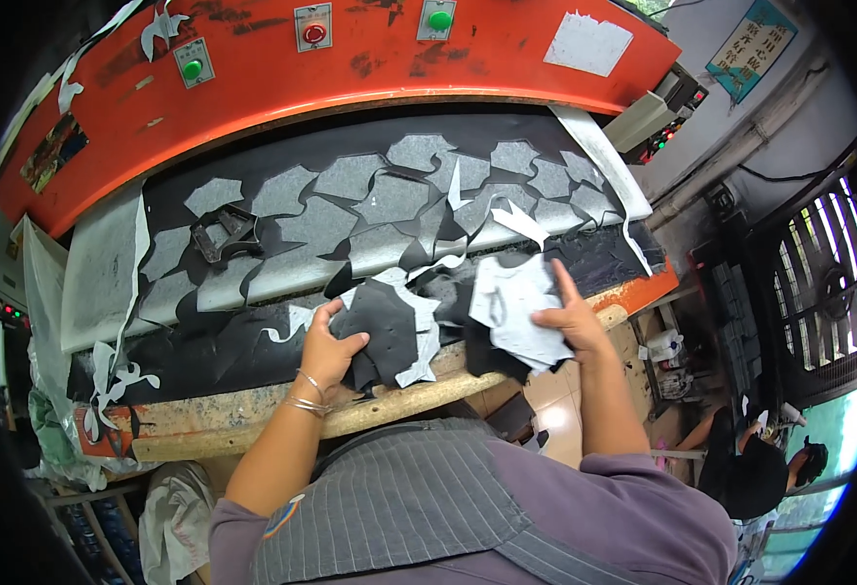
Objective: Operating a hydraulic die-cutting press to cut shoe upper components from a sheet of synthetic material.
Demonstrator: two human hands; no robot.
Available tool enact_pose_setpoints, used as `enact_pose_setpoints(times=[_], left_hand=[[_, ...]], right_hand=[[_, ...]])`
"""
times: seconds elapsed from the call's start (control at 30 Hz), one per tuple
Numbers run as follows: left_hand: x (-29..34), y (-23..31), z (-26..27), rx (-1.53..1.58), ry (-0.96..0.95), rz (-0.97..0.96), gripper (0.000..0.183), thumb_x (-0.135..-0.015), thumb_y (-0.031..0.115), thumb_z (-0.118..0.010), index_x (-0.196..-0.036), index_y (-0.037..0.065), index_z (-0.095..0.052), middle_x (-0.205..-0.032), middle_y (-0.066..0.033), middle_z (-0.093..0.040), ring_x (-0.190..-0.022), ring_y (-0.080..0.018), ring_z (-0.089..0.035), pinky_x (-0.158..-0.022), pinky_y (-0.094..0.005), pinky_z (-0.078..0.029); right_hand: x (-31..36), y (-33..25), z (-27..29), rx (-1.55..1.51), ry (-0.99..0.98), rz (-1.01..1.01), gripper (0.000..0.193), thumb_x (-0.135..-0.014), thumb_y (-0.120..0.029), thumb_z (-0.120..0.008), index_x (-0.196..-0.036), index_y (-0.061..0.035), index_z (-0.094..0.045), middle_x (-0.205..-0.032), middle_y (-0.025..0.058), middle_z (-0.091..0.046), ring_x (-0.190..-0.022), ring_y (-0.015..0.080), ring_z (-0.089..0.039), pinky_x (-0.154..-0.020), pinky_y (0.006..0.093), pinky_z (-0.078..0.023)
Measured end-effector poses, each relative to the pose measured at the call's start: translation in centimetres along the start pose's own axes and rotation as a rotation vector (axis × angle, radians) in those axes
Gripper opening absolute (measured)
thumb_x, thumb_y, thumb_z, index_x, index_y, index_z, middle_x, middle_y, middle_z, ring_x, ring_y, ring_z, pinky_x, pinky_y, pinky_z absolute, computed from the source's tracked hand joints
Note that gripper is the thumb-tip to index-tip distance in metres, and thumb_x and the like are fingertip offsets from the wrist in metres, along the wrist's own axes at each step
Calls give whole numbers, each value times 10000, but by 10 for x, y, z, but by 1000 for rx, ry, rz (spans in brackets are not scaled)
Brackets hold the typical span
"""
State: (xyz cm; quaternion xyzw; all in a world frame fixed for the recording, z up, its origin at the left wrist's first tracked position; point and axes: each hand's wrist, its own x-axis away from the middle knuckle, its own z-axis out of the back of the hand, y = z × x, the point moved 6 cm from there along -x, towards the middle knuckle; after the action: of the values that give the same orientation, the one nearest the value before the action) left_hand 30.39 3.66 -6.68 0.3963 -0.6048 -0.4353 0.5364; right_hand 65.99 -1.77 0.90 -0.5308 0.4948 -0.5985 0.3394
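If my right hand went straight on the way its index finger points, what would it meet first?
Probably the white scrap strip, just past the index finger of your right hand; their heights are unclear in this single view, so it might pass above.

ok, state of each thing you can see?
Left grip: closed on dark piece
Right grip: closed on light piece
Black hollow tool: resting on sheeting
Sheeting: spread, light shapes amid dark
Indicator lights: lit, red and green
Push buttons: pressed or not, can't tell
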Motion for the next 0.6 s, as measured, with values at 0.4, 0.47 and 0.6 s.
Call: enact_pose_setpoints(times=[0.4, 0.47, 0.6], left_hand=[[24, 8, 10, 238, -95, 75, 683, -716, -103, -664, -1336, -26, -387, -1176, -108, -540, -1005, -168, -575, -845, -279, -508], [24, 0, 11, 172, -41, 30, 678, -713, -102, -661, -1332, -25, -395, -1180, -104, -537, -1003, -159, -569, -841, -272, -502], [35, -2, 25, 208, 36, -15, 640, -719, -94, -675, -1301, -52, -412, -1254, -112, -472, -1129, -180, -489, -941, -285, -446]], right_hand=[[-4, 34, -125, 25, -357, -130, 522, -723, -176, -777, -1141, 44, -556, -1032, 104, -642, -806, 191, -646, -765, 310, -523], [-5, 36, -125, 290, -318, -151, 498, -702, -239, -800, -1077, 38, -624, -1168, 133, -605, -988, 231, -603, -880, 329, -472], [-10, 15, -95, 594, -178, 198, 504, -682, -254, -791, -1084, 21, -662, -1354, 167, -480, -1271, 276, -387, -1051, 373, -333]])
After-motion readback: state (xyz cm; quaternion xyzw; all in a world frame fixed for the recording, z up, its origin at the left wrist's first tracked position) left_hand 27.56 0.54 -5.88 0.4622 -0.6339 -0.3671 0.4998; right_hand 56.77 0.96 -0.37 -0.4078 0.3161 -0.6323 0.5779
